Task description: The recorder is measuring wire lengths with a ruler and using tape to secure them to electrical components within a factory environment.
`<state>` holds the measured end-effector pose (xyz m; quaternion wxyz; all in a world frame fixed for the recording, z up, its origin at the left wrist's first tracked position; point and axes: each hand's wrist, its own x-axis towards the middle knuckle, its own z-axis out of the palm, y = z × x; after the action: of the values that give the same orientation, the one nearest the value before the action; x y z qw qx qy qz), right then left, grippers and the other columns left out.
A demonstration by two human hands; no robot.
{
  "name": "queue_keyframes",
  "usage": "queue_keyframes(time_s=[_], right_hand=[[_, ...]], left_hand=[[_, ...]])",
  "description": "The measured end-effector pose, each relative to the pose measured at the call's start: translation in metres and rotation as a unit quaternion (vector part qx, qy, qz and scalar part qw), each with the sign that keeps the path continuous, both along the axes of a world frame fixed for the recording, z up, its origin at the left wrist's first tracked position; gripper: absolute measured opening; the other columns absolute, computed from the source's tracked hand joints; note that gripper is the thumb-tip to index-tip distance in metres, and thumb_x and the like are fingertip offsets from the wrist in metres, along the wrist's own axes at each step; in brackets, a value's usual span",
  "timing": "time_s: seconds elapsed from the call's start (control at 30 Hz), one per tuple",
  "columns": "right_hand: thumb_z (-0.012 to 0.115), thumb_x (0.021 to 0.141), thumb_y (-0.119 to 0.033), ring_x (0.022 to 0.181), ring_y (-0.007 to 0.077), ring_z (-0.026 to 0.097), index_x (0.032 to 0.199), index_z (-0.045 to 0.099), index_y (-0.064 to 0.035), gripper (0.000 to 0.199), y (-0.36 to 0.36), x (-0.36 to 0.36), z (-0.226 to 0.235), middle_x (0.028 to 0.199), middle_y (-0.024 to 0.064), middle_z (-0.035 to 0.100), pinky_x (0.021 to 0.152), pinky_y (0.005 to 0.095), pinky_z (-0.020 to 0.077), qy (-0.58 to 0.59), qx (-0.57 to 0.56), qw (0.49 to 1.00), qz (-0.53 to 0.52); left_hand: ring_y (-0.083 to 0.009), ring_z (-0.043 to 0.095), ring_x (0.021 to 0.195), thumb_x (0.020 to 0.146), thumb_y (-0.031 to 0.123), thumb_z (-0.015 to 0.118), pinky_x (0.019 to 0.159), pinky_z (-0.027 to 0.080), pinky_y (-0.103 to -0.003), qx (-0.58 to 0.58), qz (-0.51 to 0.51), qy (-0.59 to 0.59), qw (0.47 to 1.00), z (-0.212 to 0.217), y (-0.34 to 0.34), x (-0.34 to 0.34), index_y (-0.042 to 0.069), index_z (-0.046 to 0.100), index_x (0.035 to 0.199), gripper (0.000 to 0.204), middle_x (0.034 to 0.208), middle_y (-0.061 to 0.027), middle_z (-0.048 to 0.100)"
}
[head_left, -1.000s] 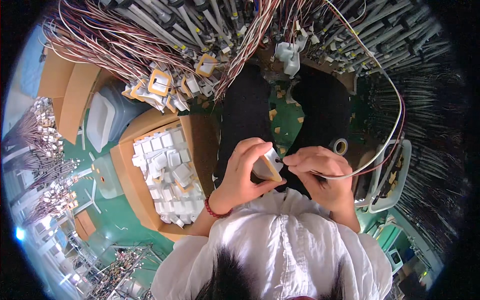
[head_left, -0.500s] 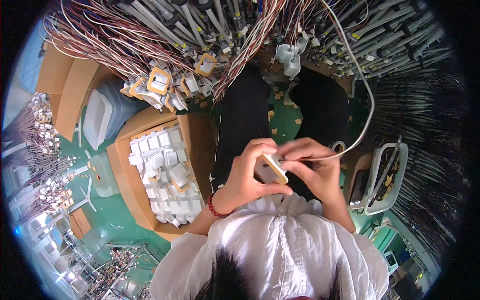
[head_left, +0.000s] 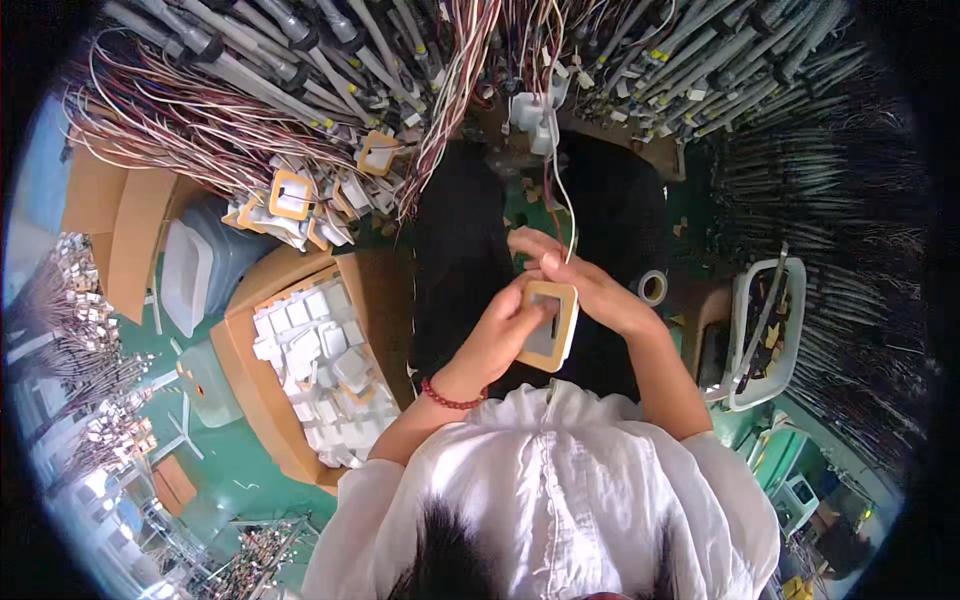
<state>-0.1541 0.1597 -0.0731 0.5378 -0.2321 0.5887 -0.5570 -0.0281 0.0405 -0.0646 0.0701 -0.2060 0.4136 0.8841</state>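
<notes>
In front of my lap is a small square white plastic housing (head_left: 569,330) with a tan foam border round its open face. My left hand (head_left: 492,335) grips it from the left, thumb pressed inside the opening. My right hand (head_left: 598,292) closes at its far side, where thin white and brown wires (head_left: 563,195) run out past the fingers. The wires stretch away from me between my knees. What the right fingertips pinch is partly hidden, but the wires pass through them. A red bead bracelet (head_left: 455,402) circles my left wrist.
A cardboard box (head_left: 262,400) of white housings stands at left. Beyond it are foam-bordered housings (head_left: 292,197) on wire bundles. Grey sleeved cables (head_left: 275,70) line the far side. A tape roll (head_left: 652,288) and a white bin (head_left: 793,340) lie at right.
The housing has turned so its foam-bordered opening faces up toward me. My right hand has shifted to its far side, and the wires now run straight away instead of looping right.
</notes>
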Motion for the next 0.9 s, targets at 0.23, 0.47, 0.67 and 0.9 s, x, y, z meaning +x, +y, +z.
queue_keyframes(time_s=[0.23, 0.47, 0.67, 0.9], right_hand=[[0.068, 0.076, -0.002, 0.079, 0.0225, 0.058, 0.096, 0.063, -0.0029, 0.021, 0.013, 0.01, 0.043, 0.092, 0.0117, 0.057, 0.07, 0.0313, 0.0474, 0.466, 0.028, 0.83, -0.306], [0.078, 0.062, -0.016, 0.071, 0.0227, 0.055, 0.09, 0.068, -0.0095, 0.03, 0.006, 0.045, 0.038, 0.08, 0.0046, 0.055, 0.062, 0.0361, 0.0407, 0.599, 0.15, 0.738, -0.273], [0.074, 0.069, -0.008, 0.065, 0.021, 0.054, 0.085, 0.067, -0.0013, 0.018, 0.009, 0.036, 0.032, 0.077, 0.008, 0.052, 0.059, 0.0301, 0.0432, 0.398, 0.094, 0.863, -0.297], [0.066, 0.085, -0.008, 0.063, 0.0177, 0.06, 0.097, 0.067, 0.003, 0.017, 0.016, 0.052, 0.043, 0.079, 0.011, 0.066, 0.061, 0.0281, 0.0475, 0.424, 0.092, 0.872, -0.228]], left_hand=[[-0.0051, 0.051, 0.081, 0.094, 0.006, 0.048, 0.073, 0.042, -0.021, -0.222, 0.115, 0.02, 0.968, -0.017, 0.0, -0.025, 0.003, 0.051, 0.108, 0.014, 0.092, 0.0003, 0.057], [-0.014, 0.049, 0.108, 0.097, 0.01, 0.045, 0.095, 0.038, -0.029, -0.029, 0.112, 0.058, 0.992, -0.002, 0.023, -0.035, 0.003, 0.04, 0.115, 0.021, 0.122, -0.0096, 0.05], [-0.015, 0.048, 0.11, 0.098, 0.018, 0.045, 0.096, 0.038, -0.03, -0.137, 0.079, 0.104, 0.982, 0.0, 0.02, -0.033, 0.002, 0.038, 0.124, 0.031, 0.124, -0.0097, 0.048], [-0.0166, 0.062, 0.092, 0.097, 0.023, 0.051, 0.079, 0.053, -0.03, -0.044, 0.187, 0.061, 0.979, 0.005, -0.011, -0.048, 0.002, 0.047, 0.117, 0.029, 0.111, -0.0104, 0.059]])
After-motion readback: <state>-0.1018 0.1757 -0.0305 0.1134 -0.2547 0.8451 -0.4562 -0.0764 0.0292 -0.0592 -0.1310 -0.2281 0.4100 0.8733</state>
